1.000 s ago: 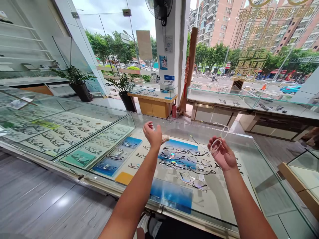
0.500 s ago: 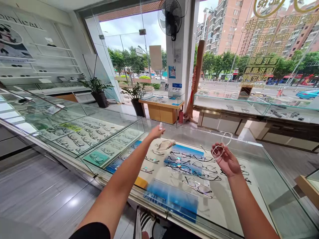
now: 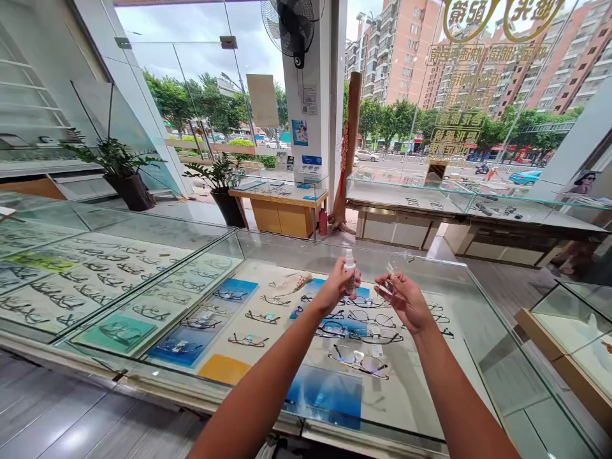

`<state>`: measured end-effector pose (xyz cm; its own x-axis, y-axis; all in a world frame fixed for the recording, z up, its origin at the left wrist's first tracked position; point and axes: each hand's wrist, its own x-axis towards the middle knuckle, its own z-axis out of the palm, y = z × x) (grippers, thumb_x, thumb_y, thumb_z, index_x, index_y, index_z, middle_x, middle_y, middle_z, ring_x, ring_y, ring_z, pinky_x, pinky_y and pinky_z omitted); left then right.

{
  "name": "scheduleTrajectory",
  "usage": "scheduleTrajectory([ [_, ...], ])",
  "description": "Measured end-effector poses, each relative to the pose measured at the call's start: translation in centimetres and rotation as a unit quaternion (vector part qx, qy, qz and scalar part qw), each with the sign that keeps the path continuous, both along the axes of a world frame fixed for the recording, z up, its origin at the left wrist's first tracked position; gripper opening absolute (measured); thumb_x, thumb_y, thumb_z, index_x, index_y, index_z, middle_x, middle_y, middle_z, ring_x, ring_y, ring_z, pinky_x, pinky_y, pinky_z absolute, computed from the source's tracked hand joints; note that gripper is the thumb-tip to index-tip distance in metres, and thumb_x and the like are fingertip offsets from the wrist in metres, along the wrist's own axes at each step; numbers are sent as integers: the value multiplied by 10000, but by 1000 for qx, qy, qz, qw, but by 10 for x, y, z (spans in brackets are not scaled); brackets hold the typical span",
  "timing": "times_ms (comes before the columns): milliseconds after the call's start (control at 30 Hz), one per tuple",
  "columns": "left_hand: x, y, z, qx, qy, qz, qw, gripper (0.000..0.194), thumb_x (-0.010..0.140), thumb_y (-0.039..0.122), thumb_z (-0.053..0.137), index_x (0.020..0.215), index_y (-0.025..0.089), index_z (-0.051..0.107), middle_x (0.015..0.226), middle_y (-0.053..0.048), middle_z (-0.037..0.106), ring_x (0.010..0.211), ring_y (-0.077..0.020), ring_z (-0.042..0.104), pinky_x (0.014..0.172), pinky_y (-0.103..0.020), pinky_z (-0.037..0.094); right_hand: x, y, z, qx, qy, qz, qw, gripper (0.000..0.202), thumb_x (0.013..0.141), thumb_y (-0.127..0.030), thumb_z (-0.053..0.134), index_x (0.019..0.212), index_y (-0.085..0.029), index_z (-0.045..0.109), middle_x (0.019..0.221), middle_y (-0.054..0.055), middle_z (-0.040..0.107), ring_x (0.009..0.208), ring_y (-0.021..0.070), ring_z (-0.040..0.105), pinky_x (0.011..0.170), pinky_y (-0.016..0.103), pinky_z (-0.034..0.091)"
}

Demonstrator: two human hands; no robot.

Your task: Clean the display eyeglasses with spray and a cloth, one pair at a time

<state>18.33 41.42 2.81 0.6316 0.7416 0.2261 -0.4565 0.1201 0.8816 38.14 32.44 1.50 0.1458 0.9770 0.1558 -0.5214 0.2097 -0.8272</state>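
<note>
Held upright in my left hand (image 3: 338,285) is a small spray bottle (image 3: 349,260) with a white top; its lower part is wrapped by my fingers. My right hand (image 3: 406,303), just to the right, pinches a pair of pale-framed glasses (image 3: 388,285), seen nearly edge-on and partly hidden by the fingers. A short gap lies between the bottle and the glasses. Both hands are above a glass display counter (image 3: 415,382). Under the glass lie rows of eyeglasses (image 3: 357,361) on white and blue mats, and a pale shell-like ornament (image 3: 289,284).
The glass counter continues left with more rows of frames (image 3: 102,271). Across the aisle stand a small wooden showcase (image 3: 268,213), a long showcase (image 3: 396,223) and potted plants (image 3: 129,185). Another glass case (image 3: 545,338) is at the right. A wall fan (image 3: 289,29) hangs on the pillar.
My left hand has brought the bottle rightward, close to the glasses. The glasses have turned from facing me to nearly edge-on. The view has swung to the right.
</note>
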Motion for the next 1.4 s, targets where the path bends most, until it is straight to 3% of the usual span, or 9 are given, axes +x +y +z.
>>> scheduleTrajectory([
  [100,-4,1,-4,-73,-23,-70,995,542,847,729,675,989,217,566,757,10,490,659,-143,497,458,-201,356,-9,-1,2,-8,-21,3,1000,313,791,-449,919,895,-239,711,1027,22,768,1075,214,718,1041,428,572],
  [233,-13,4,-1,-102,-21,-119,987,720,853,915,424,708,211,465,618,19,362,542,-135,380,410,-216,241,-17,-3,3,-26,-50,13,998,332,780,-471,922,898,-232,724,1061,35,765,1085,223,713,1027,420,567],
  [667,-23,6,0,-85,-5,-196,977,790,809,962,175,513,248,340,442,26,232,402,-127,271,395,-290,268,-32,-6,3,-55,-76,45,995,358,756,-496,926,887,-219,740,1067,72,795,1054,245,736,1010,445,562],
  [800,-20,6,0,-29,32,-141,989,745,806,911,318,521,234,436,493,-2,353,460,-148,369,436,-311,321,-32,-6,0,-51,-81,53,994,323,788,-473,906,899,-224,733,1092,69,802,1043,229,738,1007,425,562],
  [900,-15,8,-5,38,86,-38,995,675,813,826,471,542,209,497,533,0,410,472,-129,387,452,-285,290,-31,-5,-2,-44,-91,54,993,306,813,-470,888,914,-227,732,1086,64,804,1029,219,738,995,407,556],
  [1033,-12,12,-14,147,177,63,971,669,866,776,472,524,202,516,465,7,408,432,-108,355,466,-278,244,-34,-6,-2,-43,-106,63,991,332,801,-500,890,896,-228,726,1056,67,810,984,223,742,983,417,544],
  [1167,-10,10,-14,198,210,64,955,691,911,745,422,491,201,500,439,-4,414,434,-111,378,498,-289,268,-38,-8,1,-46,-116,82,989,347,791,-518,892,873,-224,727,1033,67,813,969,223,743,973,416,546],
  [1400,-7,10,-18,171,205,35,963,662,894,756,462,542,197,509,471,-2,438,440,-109,366,482,-278,246,-41,-9,3,-49,-111,97,988,330,790,-500,900,871,-229,732,1018,59,810,973,221,746,951,401,553],
])
